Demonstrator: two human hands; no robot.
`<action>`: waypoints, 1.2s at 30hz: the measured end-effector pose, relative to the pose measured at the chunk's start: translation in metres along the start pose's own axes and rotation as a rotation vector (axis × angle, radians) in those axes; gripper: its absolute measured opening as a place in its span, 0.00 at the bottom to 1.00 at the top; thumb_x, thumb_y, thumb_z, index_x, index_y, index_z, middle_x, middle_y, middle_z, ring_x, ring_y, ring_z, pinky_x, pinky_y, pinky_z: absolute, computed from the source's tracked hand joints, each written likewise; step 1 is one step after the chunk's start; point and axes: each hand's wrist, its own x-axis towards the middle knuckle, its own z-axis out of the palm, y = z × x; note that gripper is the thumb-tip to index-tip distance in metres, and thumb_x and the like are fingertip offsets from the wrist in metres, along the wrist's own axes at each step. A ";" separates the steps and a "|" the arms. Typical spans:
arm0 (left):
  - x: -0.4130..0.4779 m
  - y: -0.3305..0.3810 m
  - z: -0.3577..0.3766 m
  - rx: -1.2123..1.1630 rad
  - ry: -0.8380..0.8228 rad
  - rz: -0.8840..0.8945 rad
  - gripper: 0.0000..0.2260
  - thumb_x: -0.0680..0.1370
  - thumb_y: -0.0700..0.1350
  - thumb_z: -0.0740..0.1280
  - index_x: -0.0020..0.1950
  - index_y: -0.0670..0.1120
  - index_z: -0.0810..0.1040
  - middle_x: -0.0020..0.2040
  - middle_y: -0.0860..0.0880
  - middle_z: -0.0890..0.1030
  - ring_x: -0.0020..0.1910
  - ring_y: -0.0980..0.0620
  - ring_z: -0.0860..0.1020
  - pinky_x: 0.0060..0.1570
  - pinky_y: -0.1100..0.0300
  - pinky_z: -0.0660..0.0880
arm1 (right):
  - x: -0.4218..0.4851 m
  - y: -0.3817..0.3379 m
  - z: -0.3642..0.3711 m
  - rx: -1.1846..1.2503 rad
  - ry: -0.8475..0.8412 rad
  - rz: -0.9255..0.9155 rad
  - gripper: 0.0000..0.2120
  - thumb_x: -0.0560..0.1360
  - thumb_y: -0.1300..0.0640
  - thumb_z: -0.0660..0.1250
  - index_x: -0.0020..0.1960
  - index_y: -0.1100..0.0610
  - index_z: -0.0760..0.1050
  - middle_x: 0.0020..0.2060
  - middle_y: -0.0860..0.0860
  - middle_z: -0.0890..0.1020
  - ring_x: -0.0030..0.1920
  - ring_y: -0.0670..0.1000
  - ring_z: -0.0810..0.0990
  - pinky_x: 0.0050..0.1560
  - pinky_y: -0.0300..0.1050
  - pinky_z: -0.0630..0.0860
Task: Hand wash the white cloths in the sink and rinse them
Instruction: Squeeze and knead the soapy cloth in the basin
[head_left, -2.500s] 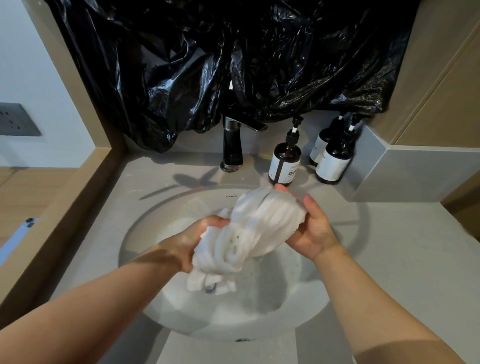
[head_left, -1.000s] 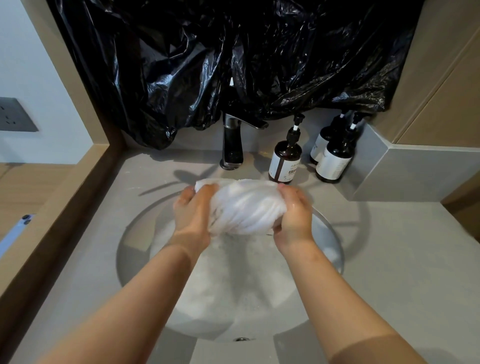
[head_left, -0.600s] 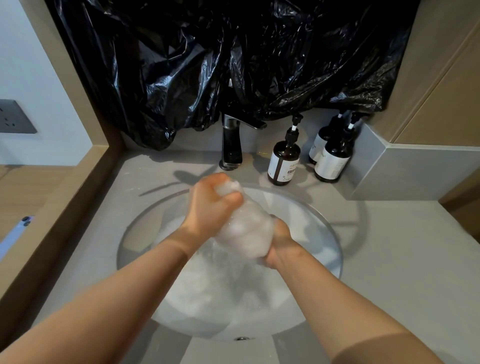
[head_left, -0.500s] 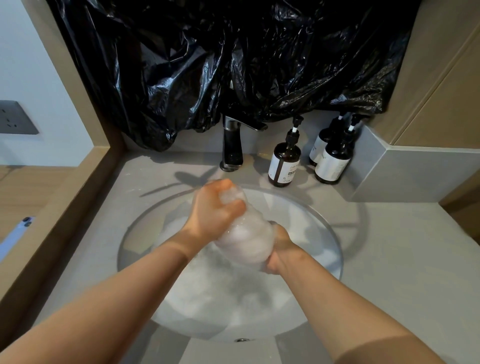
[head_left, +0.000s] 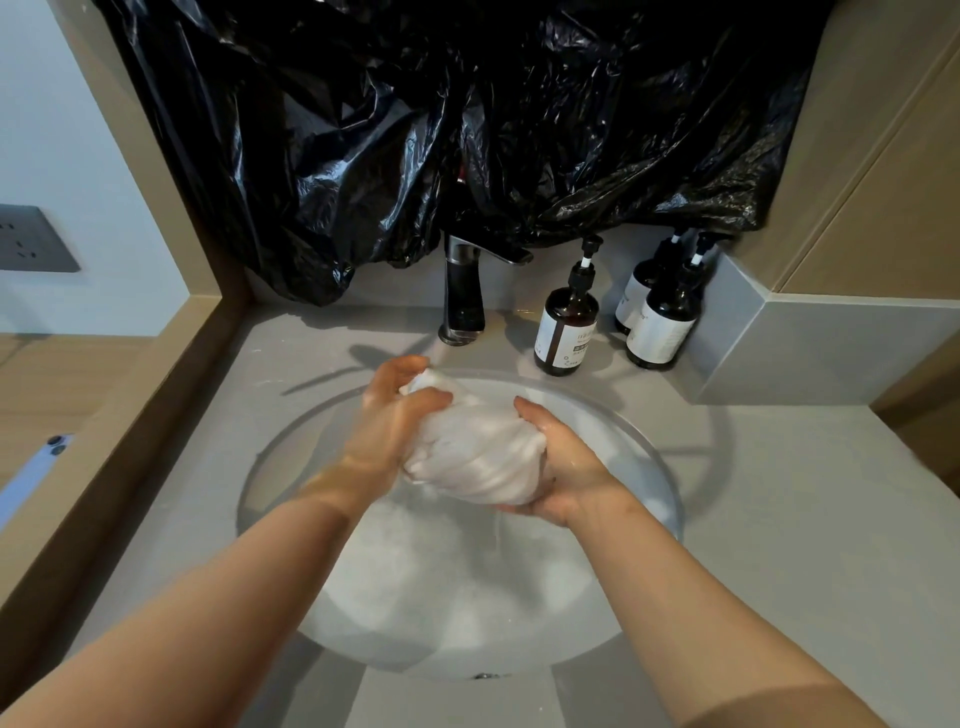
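Now, white cloth (head_left: 478, 457): bunched into one wet, twisted wad, which you hold in the air above the middle of the basin, clear of the water.
Left hand (head_left: 389, 421): you grip the upper left end of the wad. Your fingers curl tightly over its far tip and your thumb lies across its near face.
Right hand (head_left: 566, 467): you cup the lower right end from beneath, palm up. Your thumb presses along the top of the wad; your fingers wrap under it, mostly hidden by the fabric.
Drip (head_left: 497, 530): a thin thread of water falls from the cloth, just by your right palm, into the basin.
Sink (head_left: 291, 467): a round white bowl set into the counter, holding cloudy, foamy water (head_left: 457, 582) below your hands.
Faucet (head_left: 462, 296): dark and chrome, upright behind the bowl, its spout pointing towards the right.
Pump bottle (head_left: 569, 327): brown with a white label, standing just right of the faucet.
Two more bottles (head_left: 662, 322): dark with white labels, close together in the right back corner.
Black plastic sheet (head_left: 467, 130): crumpled, hanging across the wall above the faucet.
Countertop (head_left: 805, 519): grey stone, around the bowl on all sides.
Wall socket (head_left: 31, 239): grey plate on the pale wall at far left.
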 end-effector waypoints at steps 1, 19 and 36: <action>0.001 0.000 -0.004 -0.056 -0.062 -0.076 0.19 0.63 0.46 0.70 0.53 0.50 0.76 0.52 0.45 0.79 0.53 0.43 0.79 0.50 0.51 0.76 | 0.000 -0.003 0.002 0.009 0.052 -0.099 0.17 0.73 0.46 0.69 0.56 0.54 0.78 0.51 0.54 0.84 0.48 0.55 0.82 0.42 0.50 0.80; -0.007 0.007 0.015 -0.497 0.015 -0.436 0.09 0.80 0.32 0.57 0.46 0.43 0.73 0.37 0.46 0.75 0.23 0.60 0.77 0.23 0.68 0.72 | -0.015 -0.008 0.024 -0.308 0.196 -1.023 0.10 0.65 0.58 0.75 0.33 0.48 0.75 0.34 0.42 0.78 0.39 0.44 0.77 0.45 0.44 0.75; -0.001 -0.006 0.033 0.295 0.097 0.489 0.05 0.63 0.45 0.64 0.29 0.54 0.72 0.31 0.54 0.76 0.37 0.51 0.77 0.40 0.62 0.72 | -0.005 0.012 0.010 0.316 0.086 -0.032 0.18 0.79 0.53 0.50 0.51 0.64 0.73 0.37 0.59 0.82 0.44 0.58 0.77 0.50 0.48 0.72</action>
